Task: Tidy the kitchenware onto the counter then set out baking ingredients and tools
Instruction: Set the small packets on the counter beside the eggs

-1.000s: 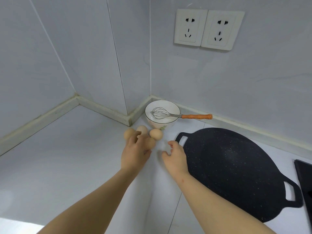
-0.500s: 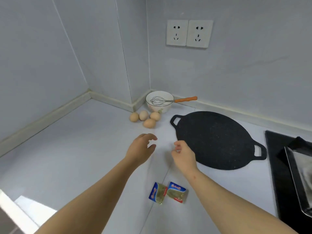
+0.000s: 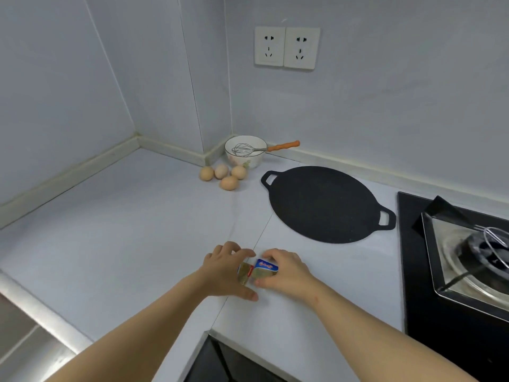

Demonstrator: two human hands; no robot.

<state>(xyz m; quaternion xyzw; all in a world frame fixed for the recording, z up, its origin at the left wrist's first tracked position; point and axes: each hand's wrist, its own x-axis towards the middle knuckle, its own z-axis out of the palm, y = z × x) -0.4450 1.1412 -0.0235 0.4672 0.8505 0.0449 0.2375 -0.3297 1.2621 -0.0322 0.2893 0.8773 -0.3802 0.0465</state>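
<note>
Two small foil butter packets with blue and red labels lie side by side on the white counter (image 3: 110, 238) near its front edge. My left hand (image 3: 225, 271) curls around the left packet (image 3: 244, 272), fingers and thumb on it. My right hand (image 3: 286, 271) closes on the right packet (image 3: 265, 268). Several brown eggs (image 3: 224, 176) sit in a cluster in the back corner. Just behind them stands a white bowl (image 3: 245, 158) holding a wire whisk (image 3: 249, 148) with an orange handle. A flat black griddle pan (image 3: 325, 205) lies right of the eggs.
A black gas hob (image 3: 413, 271) with a foil-lined burner (image 3: 473, 252) fills the right side. Two wall sockets (image 3: 286, 48) are above the bowl. The counter's front edge and a dark opening (image 3: 220, 362) lie below my arms.
Both hands drew back from the eggs in the corner toward the counter's front and now close on the two butter packets. The view pulled back and showed the hob.
</note>
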